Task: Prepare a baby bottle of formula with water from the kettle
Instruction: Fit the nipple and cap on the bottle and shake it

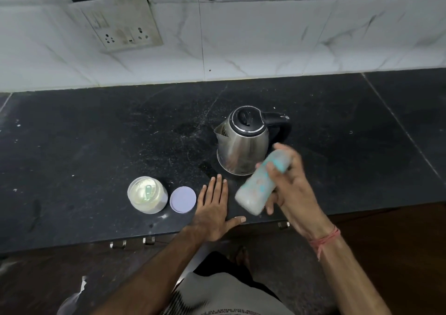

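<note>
My right hand (293,189) grips a baby bottle (257,189) with a teal cap, tilted and motion-blurred, above the counter's front edge; it holds whitish liquid. Flat on the black counter (96,141) lies my left hand (213,206), fingers straight, just left of the bottle. A steel kettle (242,141) with a black lid and handle stands behind the bottle, spout pointing left. Left of my left hand sits an open formula jar (147,194) with white powder and a scoop inside, and its lilac lid (183,199) lies beside it.
White marble-look wall tiles rise behind the counter, with a loose socket plate (120,25) at upper left. Drawer handles (132,242) show below the counter's front edge. The counter stretches wide to the left and right of the kettle.
</note>
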`<state>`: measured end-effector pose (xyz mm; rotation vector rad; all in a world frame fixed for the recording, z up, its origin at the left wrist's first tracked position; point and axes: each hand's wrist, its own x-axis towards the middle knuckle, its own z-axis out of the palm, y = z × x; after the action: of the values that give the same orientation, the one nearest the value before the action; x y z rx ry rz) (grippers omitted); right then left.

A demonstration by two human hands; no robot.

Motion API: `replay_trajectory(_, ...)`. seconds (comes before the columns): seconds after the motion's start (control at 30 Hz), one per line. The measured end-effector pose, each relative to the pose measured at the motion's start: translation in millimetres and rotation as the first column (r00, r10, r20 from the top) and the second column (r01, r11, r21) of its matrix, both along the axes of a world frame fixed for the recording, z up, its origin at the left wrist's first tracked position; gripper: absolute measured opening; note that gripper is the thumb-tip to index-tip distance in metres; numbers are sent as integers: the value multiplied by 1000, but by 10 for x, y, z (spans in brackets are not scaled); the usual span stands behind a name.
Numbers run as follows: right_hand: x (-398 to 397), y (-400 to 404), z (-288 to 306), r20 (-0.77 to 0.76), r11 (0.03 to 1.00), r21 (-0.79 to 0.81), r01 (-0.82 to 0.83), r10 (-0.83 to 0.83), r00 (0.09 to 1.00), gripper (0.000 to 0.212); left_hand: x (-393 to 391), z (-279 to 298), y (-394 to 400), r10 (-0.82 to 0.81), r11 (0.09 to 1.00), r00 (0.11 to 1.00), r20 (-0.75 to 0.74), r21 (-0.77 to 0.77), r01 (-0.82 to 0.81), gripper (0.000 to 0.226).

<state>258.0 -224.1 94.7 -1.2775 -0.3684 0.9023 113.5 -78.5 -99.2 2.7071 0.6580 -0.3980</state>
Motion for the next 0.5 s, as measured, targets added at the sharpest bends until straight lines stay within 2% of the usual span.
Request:
replay_trajectory(0.07, -29, -40, -50, 23, 997, -19, -69, 70, 997, 61, 1, 0, -2, -10, 1000, 1000, -16, 12, 10, 145)
replay_trajectory(0.17, 28, -46, -59, -64, 994, 13, 105, -104, 992, 60, 16, -22, -12, 2, 1000, 1000, -14, 28, -2, 131)
replay_trajectory(0.2, 40, -40, -53, -62, 996, 3, 92, -92, 994, 60, 19, -19, -19, 4, 1000, 1000, -14, 21, -4, 131)
replay_trajectory(0.3, 28, -50, -69, 18, 994, -20, -103, 103, 994, 62, 6, -25, -10, -14, 999, 999, -29, 31, 15, 144)
replay_trajectory(0.43, 140, -62, -47, -49, 993, 21, 117, -116, 992, 62, 12, 12, -27, 10, 1000, 1000, -7, 1, -10, 134)
replay_trajectory(0.5, 132, -58, -52, -30, 1000, 7, 1, 0, 1000, 59, 9, 3, -32, 14, 1000, 1000, -14, 10, -14, 136)
